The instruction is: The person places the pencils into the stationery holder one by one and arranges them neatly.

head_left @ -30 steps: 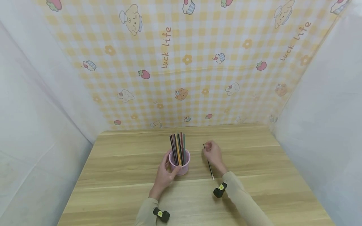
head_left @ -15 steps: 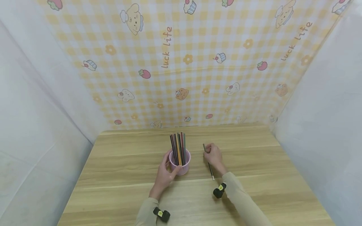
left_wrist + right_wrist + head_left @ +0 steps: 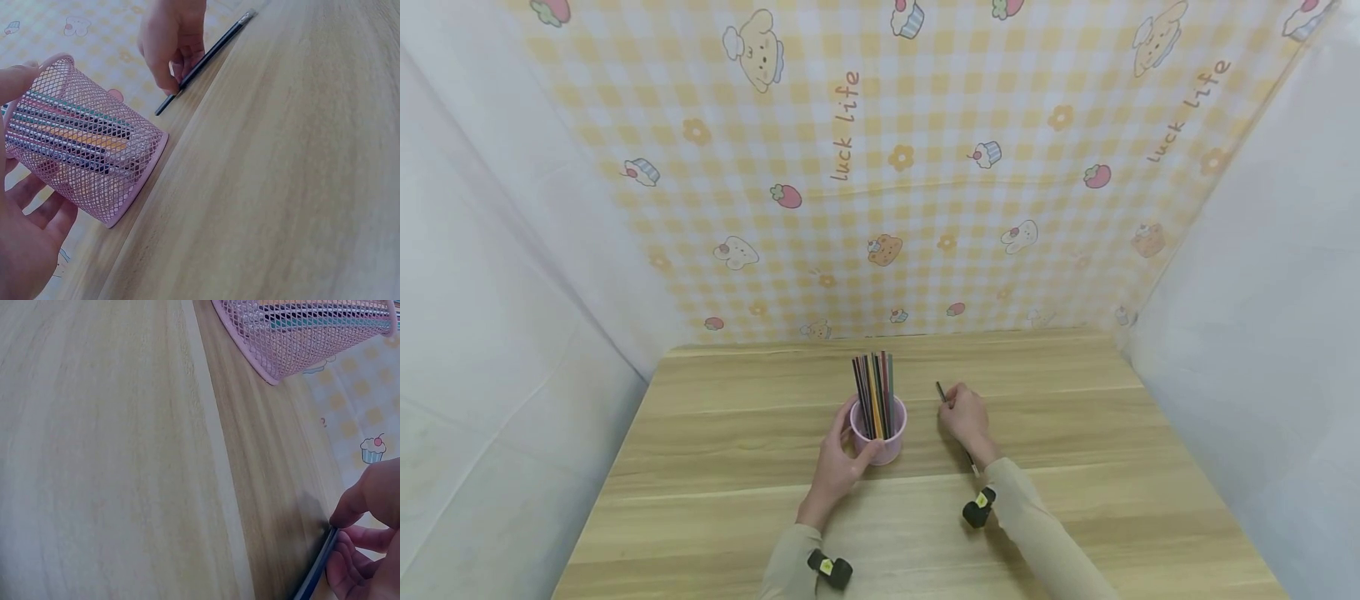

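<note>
In the head view my left hand (image 3: 835, 471) holds a pink mesh pen cup (image 3: 889, 451) on the table, thumb on the near side and fingers round its left. Several pencils (image 3: 874, 392) of different colours stand in the cup, leaning slightly left. To the right of it, my right hand (image 3: 966, 417) pinches a dark pencil (image 3: 215, 50) between thumb and fingers. The pencil's eraser end points back toward the right wrist, and its other end sticks out past the fingertips (image 3: 340, 519). Whether the pencil touches the table cannot be told.
The wood-grain table (image 3: 700, 450) backs onto a yellow checked cloth (image 3: 880, 208) printed with cartoons. White sheets hang at the left (image 3: 512, 292) and right (image 3: 1247, 292). A small black camera sits on each wrist (image 3: 831, 570).
My right fingers have curled in on the dark pencil, and its eraser end has swung slightly right, beneath the hand. My left hand and the pen cup hold their place.
</note>
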{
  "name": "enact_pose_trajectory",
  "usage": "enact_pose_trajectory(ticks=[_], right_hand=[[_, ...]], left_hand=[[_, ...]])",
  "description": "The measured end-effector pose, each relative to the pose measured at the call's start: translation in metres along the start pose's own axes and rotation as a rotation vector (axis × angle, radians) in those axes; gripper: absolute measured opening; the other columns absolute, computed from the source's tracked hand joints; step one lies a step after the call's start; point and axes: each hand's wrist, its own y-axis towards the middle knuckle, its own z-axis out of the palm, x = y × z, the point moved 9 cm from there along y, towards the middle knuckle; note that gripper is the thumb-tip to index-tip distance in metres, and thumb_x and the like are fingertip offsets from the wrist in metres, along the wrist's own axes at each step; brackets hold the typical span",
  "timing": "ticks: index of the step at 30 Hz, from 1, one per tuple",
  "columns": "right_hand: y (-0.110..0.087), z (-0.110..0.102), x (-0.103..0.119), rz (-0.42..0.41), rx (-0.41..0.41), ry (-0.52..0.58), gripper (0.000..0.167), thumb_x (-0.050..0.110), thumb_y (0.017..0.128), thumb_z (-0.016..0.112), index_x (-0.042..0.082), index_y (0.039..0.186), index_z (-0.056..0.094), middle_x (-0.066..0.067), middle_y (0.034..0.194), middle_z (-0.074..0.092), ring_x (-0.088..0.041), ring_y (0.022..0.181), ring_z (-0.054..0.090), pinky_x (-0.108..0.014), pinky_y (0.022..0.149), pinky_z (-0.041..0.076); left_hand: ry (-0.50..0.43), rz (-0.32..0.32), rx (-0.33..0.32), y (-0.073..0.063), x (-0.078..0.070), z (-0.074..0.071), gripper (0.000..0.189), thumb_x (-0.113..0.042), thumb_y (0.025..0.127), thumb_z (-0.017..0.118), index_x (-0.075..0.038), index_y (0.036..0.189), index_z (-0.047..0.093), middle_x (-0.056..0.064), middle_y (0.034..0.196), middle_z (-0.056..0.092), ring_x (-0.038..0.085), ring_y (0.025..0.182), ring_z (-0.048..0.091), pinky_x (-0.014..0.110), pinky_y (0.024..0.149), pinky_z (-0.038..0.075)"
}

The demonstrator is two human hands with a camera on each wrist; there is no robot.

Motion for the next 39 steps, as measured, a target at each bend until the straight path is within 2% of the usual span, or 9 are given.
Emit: enact_pose_trajectory(ticks=[6,15,24,30,39], right_hand=[[0.000,0.000,0.001,-0.006,0.018,0.009,0.021,0.005,0.083,0.063,-0.004,0.102,0.064,-0.016,0.088,0.069,-0.026,0.076,0.063,-0.032,0.062,0.052],[0.000,-0.008,0.006,-0.007,0.050,0.093,0.027,0.004,0.086,0.059,-0.008,0.110,0.063,-0.020,0.096,0.072,-0.029,0.084,0.068,-0.038,0.071,0.061],[0.006,-0.022,0.013,-0.059,0.015,0.113,0.027,0.005,0.090,0.061,-0.010,0.112,0.064,-0.020,0.092,0.072,-0.029,0.079,0.068,-0.039,0.069,0.061],[0.007,-0.030,0.018,-0.084,0.003,0.138,0.029,0.006,0.091,0.063,-0.009,0.115,0.063,-0.020,0.094,0.071,-0.029,0.081,0.069,-0.036,0.068,0.060],[0.004,-0.042,0.032,-0.158,0.000,0.199,0.031,0.006,0.092,0.058,-0.007,0.119,0.059,-0.019,0.098,0.069,-0.026,0.080,0.069,-0.030,0.063,0.059]], left_hand=[[-0.010,-0.016,-0.008,0.000,0.002,0.000,0.081,-0.014,0.085,0.080,-0.009,0.154,0.038,0.020,0.147,0.054,0.037,0.133,0.054,0.058,0.113,0.045],[-0.025,-0.025,-0.012,0.000,0.002,0.001,0.082,-0.013,0.085,0.081,-0.011,0.155,0.038,0.019,0.147,0.054,0.037,0.134,0.054,0.058,0.114,0.043],[-0.031,-0.021,-0.028,-0.001,0.005,0.000,0.080,-0.011,0.085,0.081,-0.012,0.154,0.040,0.020,0.146,0.055,0.039,0.133,0.054,0.061,0.112,0.043],[-0.021,-0.050,-0.022,-0.001,0.007,0.001,0.081,-0.012,0.085,0.081,-0.016,0.154,0.039,0.017,0.147,0.055,0.036,0.135,0.053,0.059,0.114,0.043],[-0.026,-0.051,-0.024,-0.001,0.006,0.002,0.084,-0.008,0.084,0.081,-0.009,0.155,0.037,0.022,0.148,0.053,0.041,0.136,0.051,0.062,0.115,0.041]])
